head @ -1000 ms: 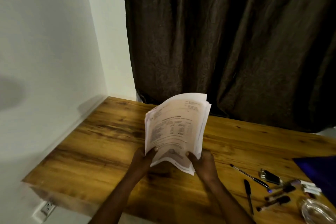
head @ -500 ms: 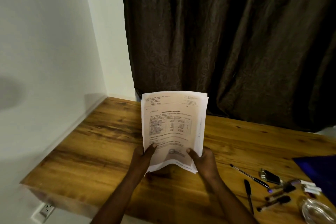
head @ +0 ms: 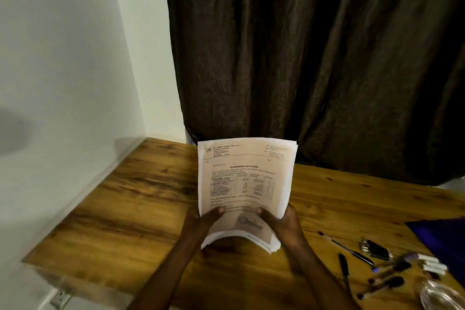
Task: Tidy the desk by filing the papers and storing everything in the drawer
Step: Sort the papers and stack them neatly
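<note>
1. Now two hands hold a stack of papers (head: 245, 184) up over the table (head: 125, 209), near its front edge.
2. The left hand (head: 201, 221) grips the bottom left side of the papers. Its thumb presses on the front sheet. Its other fingers are behind the stack and I cannot see them.
3. The right hand (head: 284, 221) grips the bottom right side in the same way, thumb in front and the other fingers hidden behind.
4. The papers stand almost straight up. The front sheet faces the camera and has small printed words and a box of numbers on it. The bottom edge bends out in a curve. I cannot tell if that edge touches the table.
5. The table is brown wood. A white wall (head: 63, 58) is on its left and a dark curtain (head: 314, 58) hangs behind it.
6. Well off to the right, a thin pen (head: 347, 249) and a black pen (head: 345, 272) lie on the table. Just past them lie two brushes (head: 387, 282).
7. A blue folder (head: 442, 239) lies at the right edge of the table.
8. A clear glass dish (head: 440, 294) sits in the bottom right corner, near the brushes.
9. An outlet (head: 60, 297) is on the wall, below the table's left corner.
</note>
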